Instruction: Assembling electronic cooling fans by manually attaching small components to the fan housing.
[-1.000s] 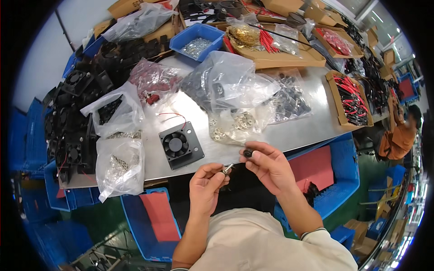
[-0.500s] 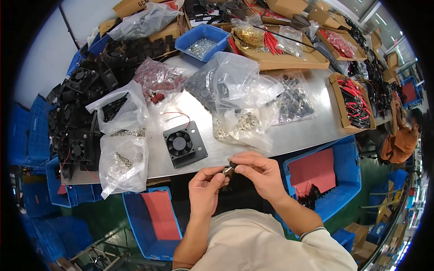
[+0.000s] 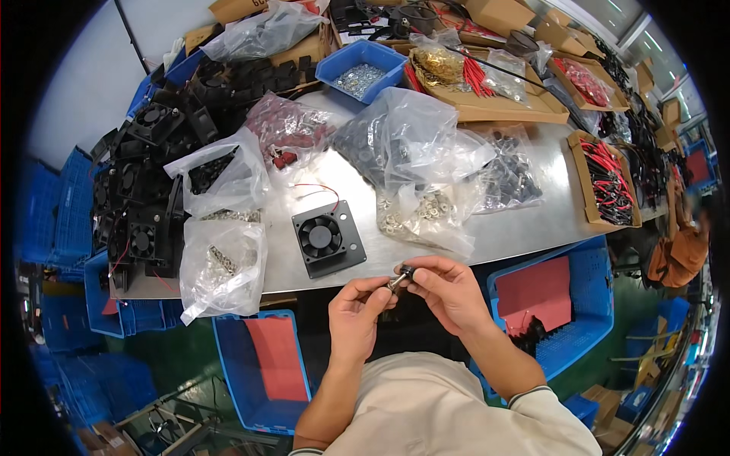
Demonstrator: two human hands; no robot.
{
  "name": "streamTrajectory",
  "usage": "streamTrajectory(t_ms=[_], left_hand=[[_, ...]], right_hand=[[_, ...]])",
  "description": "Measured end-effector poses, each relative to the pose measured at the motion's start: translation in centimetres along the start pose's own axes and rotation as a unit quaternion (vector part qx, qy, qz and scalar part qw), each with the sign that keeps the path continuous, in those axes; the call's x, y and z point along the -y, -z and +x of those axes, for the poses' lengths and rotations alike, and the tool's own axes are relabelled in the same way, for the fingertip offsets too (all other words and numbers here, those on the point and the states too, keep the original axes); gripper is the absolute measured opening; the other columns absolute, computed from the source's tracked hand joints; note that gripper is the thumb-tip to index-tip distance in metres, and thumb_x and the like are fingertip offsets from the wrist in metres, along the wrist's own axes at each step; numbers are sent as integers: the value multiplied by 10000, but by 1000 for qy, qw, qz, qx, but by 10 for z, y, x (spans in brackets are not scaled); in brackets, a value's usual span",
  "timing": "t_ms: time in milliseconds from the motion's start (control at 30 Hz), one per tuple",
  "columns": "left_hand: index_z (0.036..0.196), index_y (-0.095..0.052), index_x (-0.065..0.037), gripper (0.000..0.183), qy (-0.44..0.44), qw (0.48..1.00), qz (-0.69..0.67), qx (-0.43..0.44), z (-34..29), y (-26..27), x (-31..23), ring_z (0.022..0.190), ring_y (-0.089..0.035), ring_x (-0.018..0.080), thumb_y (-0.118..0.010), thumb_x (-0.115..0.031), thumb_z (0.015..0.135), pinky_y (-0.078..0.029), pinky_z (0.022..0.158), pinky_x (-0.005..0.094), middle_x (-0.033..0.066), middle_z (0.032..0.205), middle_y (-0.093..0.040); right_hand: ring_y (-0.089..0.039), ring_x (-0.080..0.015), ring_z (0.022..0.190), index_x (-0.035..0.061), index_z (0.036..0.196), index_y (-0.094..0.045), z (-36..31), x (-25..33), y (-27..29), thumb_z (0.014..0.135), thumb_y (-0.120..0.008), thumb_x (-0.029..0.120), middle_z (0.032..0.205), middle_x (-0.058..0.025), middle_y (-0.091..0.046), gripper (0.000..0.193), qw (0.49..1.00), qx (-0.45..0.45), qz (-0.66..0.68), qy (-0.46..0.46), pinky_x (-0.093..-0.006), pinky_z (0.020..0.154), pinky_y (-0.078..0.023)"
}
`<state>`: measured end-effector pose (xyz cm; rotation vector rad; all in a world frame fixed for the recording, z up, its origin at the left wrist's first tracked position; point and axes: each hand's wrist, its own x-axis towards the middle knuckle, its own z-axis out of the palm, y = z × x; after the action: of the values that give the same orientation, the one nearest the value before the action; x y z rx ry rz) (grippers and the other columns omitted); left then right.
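Just past the table's near edge, my left hand [image 3: 356,313] and my right hand [image 3: 455,298] meet on one small black-and-metal part [image 3: 398,280]. My left fingertips pinch its silvery shaft. The right thumb and fingers are closed on its black, knob-like end. Its exact kind is too small to tell, and fingertips cover some of it. On the metal table ahead of my left hand lies a black square fan [image 3: 321,237] on a flat plate, thin red wire trailing from it. A clear bag of metal washers and nuts [image 3: 426,213] rests beyond my hands.
Left of the fan, a bag of screws [image 3: 222,262] overhangs the table edge beside piled black fans [image 3: 144,186]. A blue bin of metal bits [image 3: 360,62] stands behind. Blue crates [image 3: 262,372] flank me below. A box of red-and-black leads [image 3: 606,182] sits right.
The whole view has shifted, so the table's things appear farther right. Both hands keep their pinch on the small part, and more of its metal shaft shows between the fingers.
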<state>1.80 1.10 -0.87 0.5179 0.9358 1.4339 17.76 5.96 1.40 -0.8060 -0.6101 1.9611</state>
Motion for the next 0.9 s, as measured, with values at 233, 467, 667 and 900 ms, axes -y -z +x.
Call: streamTrajectory(t_ms=[233,467,667,900], left_hand=[[1070,-637,39,182,-9,1000,3,-6,-4,0,4,801,-675,143,-643,14,891,-564,741,254,100,966,-677],[1079,-640,42,205,-63,998,3,4,-7,-2,11,817,-662,150,-661,32,875,-552,750,265,98,981,-662],[1159,-580,29,279,16,998,-61,19,-7,-11,-5,841,-651,147,-649,28,888,-536,758,268,116,1010,-673],[1173,-599,15,290,-22,977,205,52,0,-12,-17,879,-659,155,-650,9,887,-541,766,271,116,1007,-685]], right_hand=[[-640,-190,999,-43,1047,-689,-9,0,-9,844,-629,-102,1112,-157,-663,220,916,-2,-338,214,-281,875,-507],[-629,-200,1038,-27,1190,-627,-11,-21,0,830,-648,-110,1123,-140,-654,370,962,12,-207,179,-307,890,-506],[-604,-198,1086,-23,1269,-556,-13,-14,0,836,-647,-90,1154,-127,-643,448,973,33,-191,127,-339,954,-470],[-620,-177,1034,-24,1200,-596,-11,-11,9,869,-615,-67,1170,-127,-634,335,969,34,-214,122,-309,904,-493]])
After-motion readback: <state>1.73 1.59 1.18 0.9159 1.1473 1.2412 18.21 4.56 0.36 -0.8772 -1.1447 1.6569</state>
